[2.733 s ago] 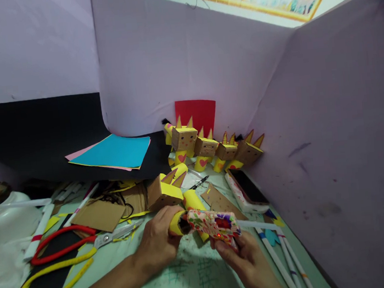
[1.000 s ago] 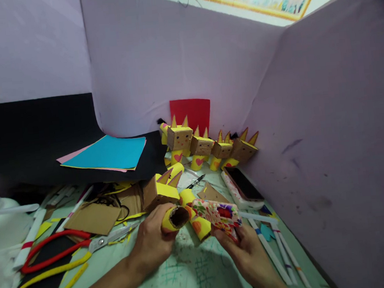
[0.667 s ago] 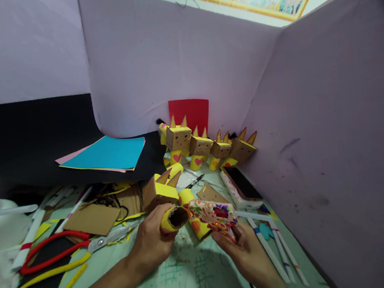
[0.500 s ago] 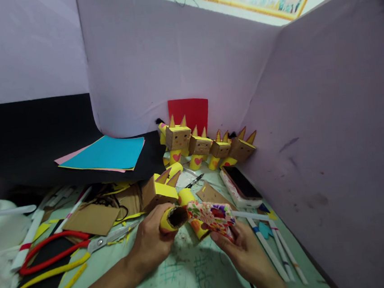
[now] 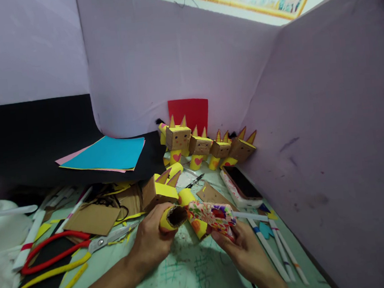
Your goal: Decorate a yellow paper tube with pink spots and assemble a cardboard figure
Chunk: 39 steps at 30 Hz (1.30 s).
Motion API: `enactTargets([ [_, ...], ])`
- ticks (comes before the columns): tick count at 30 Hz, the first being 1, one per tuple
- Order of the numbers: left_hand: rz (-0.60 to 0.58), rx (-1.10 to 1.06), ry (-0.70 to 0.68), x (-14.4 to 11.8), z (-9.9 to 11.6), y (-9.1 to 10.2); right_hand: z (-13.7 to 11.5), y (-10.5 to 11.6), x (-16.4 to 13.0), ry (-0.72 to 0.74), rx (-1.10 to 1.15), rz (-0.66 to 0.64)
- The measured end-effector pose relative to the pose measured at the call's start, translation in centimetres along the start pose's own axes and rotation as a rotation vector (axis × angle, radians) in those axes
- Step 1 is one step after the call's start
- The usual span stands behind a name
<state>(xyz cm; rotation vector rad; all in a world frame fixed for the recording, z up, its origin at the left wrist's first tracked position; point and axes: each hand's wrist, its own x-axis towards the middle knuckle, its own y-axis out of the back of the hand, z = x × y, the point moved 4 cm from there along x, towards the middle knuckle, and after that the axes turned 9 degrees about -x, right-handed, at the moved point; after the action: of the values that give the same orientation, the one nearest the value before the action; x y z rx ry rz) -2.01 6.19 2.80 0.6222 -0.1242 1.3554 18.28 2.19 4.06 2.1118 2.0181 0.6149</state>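
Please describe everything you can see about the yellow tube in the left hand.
The yellow tube is a short cardboard roll wrapped in yellow paper, brown inside. The left hand grips it, open end turned right. The nose of a floral-patterned glue gun, held by the right hand, meets that rim.

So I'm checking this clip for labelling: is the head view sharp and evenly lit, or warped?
Head view: hands, tube and glue gun are fairly sharp; the corners darken, most at the right; wall edges bow, so the wide lens distorts; the hands cast a soft shadow on the table; no glare.
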Motion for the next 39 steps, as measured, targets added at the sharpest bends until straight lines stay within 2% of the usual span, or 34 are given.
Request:
enactTargets([
  [8, 0.024, 0.012, -0.008, 0.09, -0.19, 0.27, -0.61, 0.05, -0.07, 0.015, 0.039, -0.012],
  [17, 0.049, 0.024, -0.035, 0.11, -0.20, 0.42, -0.21, 0.07, -0.16, -0.017, 0.022, -0.020],
  [29, 0.072, -0.011, -0.012, 0.35, -0.02, 0.72, -0.20, 0.00, -0.20, 0.012, 0.050, -0.040],
  [39, 0.071, -0.036, 0.029, 0.41, -0.12, 0.72, 0.13, -0.18, -0.42, -0.034, 0.045, -0.046],
])
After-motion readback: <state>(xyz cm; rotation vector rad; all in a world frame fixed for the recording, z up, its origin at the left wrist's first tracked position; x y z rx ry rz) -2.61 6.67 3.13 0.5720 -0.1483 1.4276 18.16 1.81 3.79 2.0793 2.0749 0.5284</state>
